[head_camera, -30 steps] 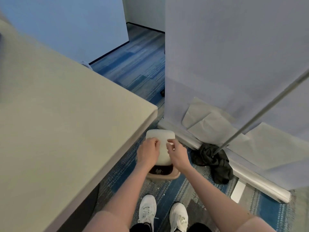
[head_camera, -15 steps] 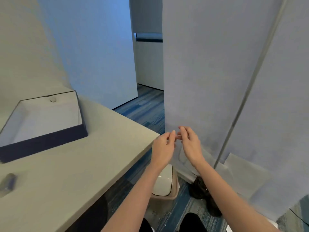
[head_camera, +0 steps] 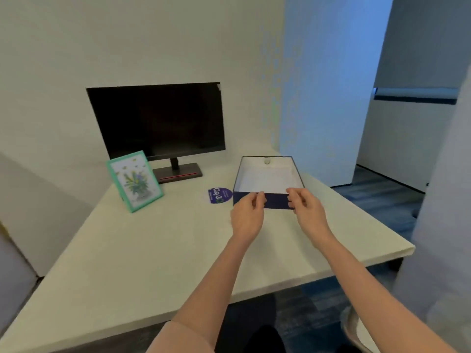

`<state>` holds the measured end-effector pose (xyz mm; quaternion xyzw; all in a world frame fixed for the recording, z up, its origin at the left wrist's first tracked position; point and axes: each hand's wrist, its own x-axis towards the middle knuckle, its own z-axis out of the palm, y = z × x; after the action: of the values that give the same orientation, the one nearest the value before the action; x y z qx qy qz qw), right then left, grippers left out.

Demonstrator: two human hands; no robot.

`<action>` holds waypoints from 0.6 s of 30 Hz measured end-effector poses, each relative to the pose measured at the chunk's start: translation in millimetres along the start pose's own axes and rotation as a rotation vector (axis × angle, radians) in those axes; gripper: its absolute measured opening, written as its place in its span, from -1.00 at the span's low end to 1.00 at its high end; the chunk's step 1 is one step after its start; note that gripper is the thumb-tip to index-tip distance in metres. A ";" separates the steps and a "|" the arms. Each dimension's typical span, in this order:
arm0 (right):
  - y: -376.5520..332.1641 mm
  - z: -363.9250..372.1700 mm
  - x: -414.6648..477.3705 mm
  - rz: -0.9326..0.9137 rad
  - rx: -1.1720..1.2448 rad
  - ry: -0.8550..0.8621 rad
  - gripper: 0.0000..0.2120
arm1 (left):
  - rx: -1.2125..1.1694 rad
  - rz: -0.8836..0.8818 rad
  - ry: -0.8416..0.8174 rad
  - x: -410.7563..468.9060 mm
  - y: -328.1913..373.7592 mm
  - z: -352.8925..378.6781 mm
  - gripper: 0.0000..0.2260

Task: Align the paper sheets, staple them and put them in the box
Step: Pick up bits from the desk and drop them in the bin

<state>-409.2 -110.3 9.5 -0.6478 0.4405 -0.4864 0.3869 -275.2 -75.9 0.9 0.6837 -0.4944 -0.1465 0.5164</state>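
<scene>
box [head_camera: 262, 200]: matt navy card | desk [head_camera: 142, 248]: smooth matt | monitor [head_camera: 158, 121]: glossy

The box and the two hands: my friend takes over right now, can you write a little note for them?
Left hand: fingers curled at the near wall of the box, holding nothing clear.
Right hand: the same, at that wall's right part.
Box: open on the desk, white inside, a small round thing at its far wall.
Done: cannot tell; no separate sheets or stapler in view.
Left: find sheets, align, staple, box them.
</scene>
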 end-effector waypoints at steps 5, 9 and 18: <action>0.8 92.5 -4.3 0.004 -0.068 -0.232 -0.71 | 0.211 -0.150 0.119 14.6 -74.4 -74.7 -0.67; 9.0 139.9 -10.7 -0.030 -0.200 -0.368 -0.70 | 0.327 -0.294 0.193 16.9 -128.0 -117.9 -0.69; 36.4 196.8 -15.3 -0.106 -0.729 -0.704 -0.41 | 0.337 -0.396 0.287 18.8 -186.9 -166.4 -0.78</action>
<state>-227.2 -92.8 -73.6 -0.8867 0.3911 -0.0724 0.2356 -50.1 -2.2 -81.8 0.8567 -0.2908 -0.0621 0.4214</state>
